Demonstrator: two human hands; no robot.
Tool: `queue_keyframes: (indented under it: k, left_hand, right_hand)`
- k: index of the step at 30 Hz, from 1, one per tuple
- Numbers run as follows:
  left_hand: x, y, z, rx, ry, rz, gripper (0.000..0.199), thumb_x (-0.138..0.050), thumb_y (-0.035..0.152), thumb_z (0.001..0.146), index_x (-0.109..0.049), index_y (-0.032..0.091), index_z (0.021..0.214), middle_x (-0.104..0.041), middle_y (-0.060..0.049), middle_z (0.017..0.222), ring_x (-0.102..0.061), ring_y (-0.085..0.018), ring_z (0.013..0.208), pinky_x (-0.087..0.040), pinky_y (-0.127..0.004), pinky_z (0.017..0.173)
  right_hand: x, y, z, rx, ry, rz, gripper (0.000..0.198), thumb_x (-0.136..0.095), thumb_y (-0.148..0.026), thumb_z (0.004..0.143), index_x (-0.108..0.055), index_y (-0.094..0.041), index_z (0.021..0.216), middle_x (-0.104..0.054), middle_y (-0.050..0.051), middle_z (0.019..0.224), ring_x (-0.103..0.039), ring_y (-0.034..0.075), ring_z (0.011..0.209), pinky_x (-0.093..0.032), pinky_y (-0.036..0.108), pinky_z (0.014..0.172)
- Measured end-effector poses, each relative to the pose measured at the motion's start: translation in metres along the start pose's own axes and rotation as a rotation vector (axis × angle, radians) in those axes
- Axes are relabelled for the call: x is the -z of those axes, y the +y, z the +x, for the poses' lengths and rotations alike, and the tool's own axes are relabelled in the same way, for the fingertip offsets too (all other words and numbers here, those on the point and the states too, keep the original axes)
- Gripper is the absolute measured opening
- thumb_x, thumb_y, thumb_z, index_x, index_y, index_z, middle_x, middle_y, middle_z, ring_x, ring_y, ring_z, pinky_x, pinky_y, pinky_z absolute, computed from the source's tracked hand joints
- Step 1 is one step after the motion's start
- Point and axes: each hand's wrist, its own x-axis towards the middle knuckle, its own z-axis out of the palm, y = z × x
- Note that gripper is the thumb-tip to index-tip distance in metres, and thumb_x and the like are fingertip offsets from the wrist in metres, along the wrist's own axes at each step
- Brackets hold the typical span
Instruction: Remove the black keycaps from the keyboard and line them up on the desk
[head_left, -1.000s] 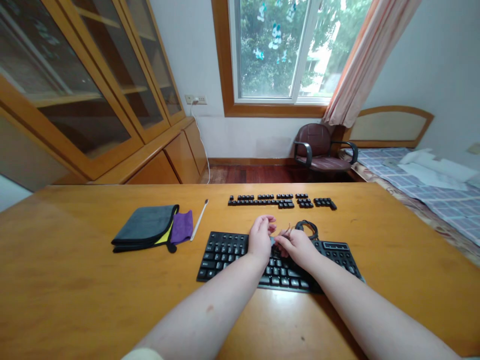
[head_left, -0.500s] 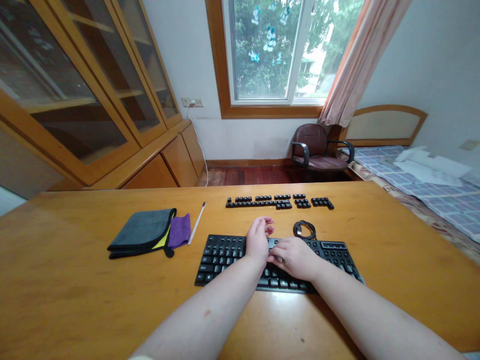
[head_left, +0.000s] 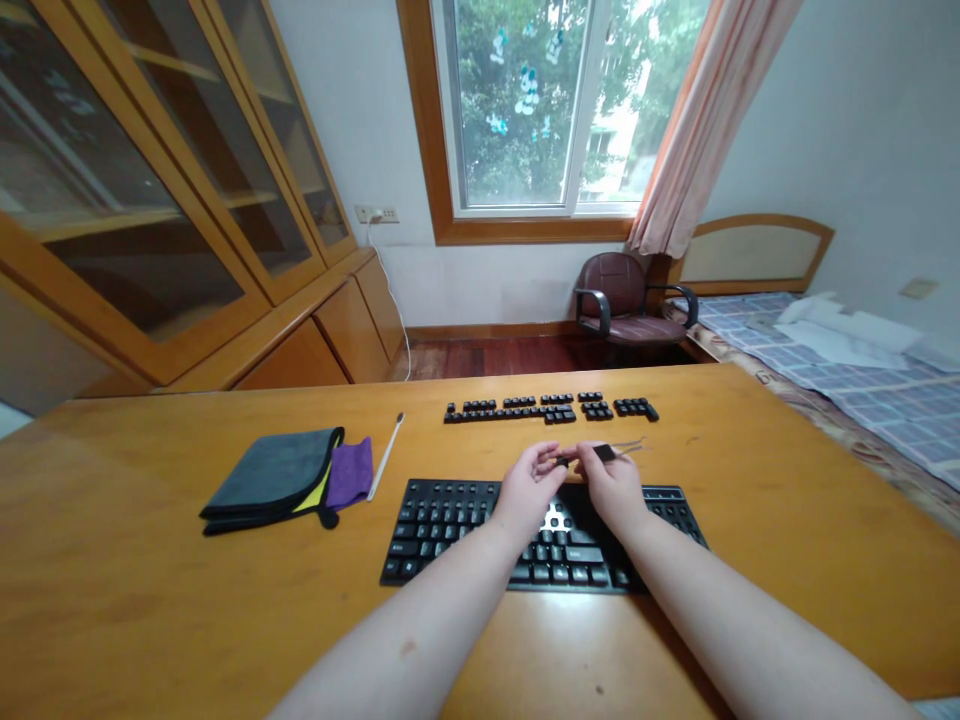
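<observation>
A black keyboard lies flat below both of my hands, with some keys gone from its upper rows. Just above its back edge, my left hand pinches a small black keycap. My right hand is closed around a wire keycap puller, its black body at the fingers and two thin wires pointing right, away from the keyboard. The fingertips of both hands almost meet at the keycap. Loose black keycaps are laid out in rows farther back on the desk.
Left of the keyboard lie a folded grey cloth, a purple cloth and a white brush on the wooden desk. Beyond the desk stand an armchair and a bed. A glass-door cabinet is at left.
My hands have risen from the keyboard's middle to above its back edge. The keycap and the puller now show between the fingers. The coiled cable is now hidden behind my right hand.
</observation>
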Motion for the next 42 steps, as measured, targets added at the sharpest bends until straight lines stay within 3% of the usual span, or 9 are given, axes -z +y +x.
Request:
queue_keyframes:
  k: [6, 12, 17, 21, 25, 29, 36, 42]
  left_hand:
    - [-0.004, 0.005, -0.004, -0.071, -0.083, 0.080, 0.029, -0.061, 0.008, 0.074, -0.063, 0.016, 0.102, -0.064, -0.011, 0.108, -0.060, -0.021, 0.099, -0.043, -0.040, 0.095]
    - [-0.001, 0.001, -0.001, -0.056, 0.021, 0.113, 0.025, -0.065, 0.011, 0.071, -0.068, 0.016, 0.095, -0.068, -0.010, 0.097, -0.063, -0.020, 0.091, -0.045, -0.038, 0.091]
    - [0.000, -0.002, 0.002, -0.028, 0.050, 0.057, 0.022, -0.070, 0.011, 0.065, -0.068, 0.015, 0.087, -0.069, -0.009, 0.087, -0.064, -0.019, 0.083, -0.047, -0.037, 0.086]
    - [-0.001, 0.005, 0.003, 0.024, 0.086, -0.003, 0.021, -0.073, 0.010, 0.062, -0.067, 0.014, 0.081, -0.069, -0.009, 0.083, -0.065, -0.019, 0.082, -0.048, -0.037, 0.084]
    - [-0.001, 0.007, 0.003, 0.051, 0.074, -0.046, 0.024, -0.074, 0.009, 0.060, -0.068, 0.013, 0.083, -0.070, -0.010, 0.086, -0.064, -0.021, 0.085, -0.047, -0.038, 0.087]
    - [0.003, 0.002, 0.004, 0.037, 0.011, -0.152, 0.024, -0.069, 0.019, 0.067, -0.069, 0.013, 0.091, -0.069, -0.011, 0.096, -0.062, -0.022, 0.095, -0.044, -0.037, 0.093]
    - [0.005, -0.002, 0.007, 0.062, 0.142, -0.204, 0.021, -0.069, 0.026, 0.070, -0.068, 0.013, 0.087, -0.068, -0.009, 0.092, -0.062, -0.018, 0.089, -0.045, -0.034, 0.090]
    - [0.003, 0.004, 0.005, 0.054, 0.166, -0.329, 0.027, -0.068, 0.022, 0.072, -0.064, 0.016, 0.098, -0.065, -0.009, 0.098, -0.062, -0.015, 0.089, -0.045, -0.033, 0.090]
  right_hand:
    - [-0.005, 0.005, -0.001, -0.078, -0.005, 0.198, 0.040, -0.046, -0.049, 0.085, -0.069, -0.016, 0.078, -0.068, 0.007, 0.070, -0.061, 0.018, 0.058, -0.049, 0.028, 0.057]
    - [-0.006, 0.006, 0.001, -0.057, 0.076, 0.149, 0.035, -0.048, -0.046, 0.085, -0.065, -0.016, 0.077, -0.062, 0.006, 0.064, -0.059, 0.018, 0.059, -0.049, 0.030, 0.057]
    - [-0.004, 0.001, 0.002, 0.169, 0.028, 0.106, 0.024, -0.052, -0.034, 0.085, -0.064, -0.018, 0.070, -0.065, 0.006, 0.073, -0.061, 0.020, 0.074, -0.049, 0.035, 0.074]
    - [-0.004, -0.003, 0.000, 0.290, -0.072, 0.165, 0.019, -0.054, -0.026, 0.084, -0.065, -0.019, 0.070, -0.066, 0.006, 0.077, -0.062, 0.019, 0.079, -0.049, 0.035, 0.076]
    - [-0.005, -0.004, 0.000, 0.266, -0.068, 0.159, 0.019, -0.054, -0.026, 0.084, -0.066, -0.019, 0.071, -0.067, 0.006, 0.078, -0.062, 0.019, 0.078, -0.050, 0.035, 0.075]
    - [-0.005, -0.001, 0.001, 0.214, -0.033, 0.141, 0.022, -0.054, -0.030, 0.084, -0.067, -0.019, 0.071, -0.069, 0.007, 0.078, -0.064, 0.020, 0.077, -0.051, 0.036, 0.076]
    - [-0.004, -0.004, -0.002, 0.213, -0.053, 0.137, 0.025, -0.052, -0.032, 0.086, -0.067, -0.018, 0.071, -0.068, 0.009, 0.081, -0.064, 0.021, 0.082, -0.050, 0.037, 0.079]
    - [-0.002, 0.000, 0.001, 0.226, 0.078, 0.027, 0.021, -0.047, -0.029, 0.089, -0.065, -0.022, 0.096, -0.063, 0.007, 0.089, -0.060, 0.019, 0.085, -0.048, 0.038, 0.081]
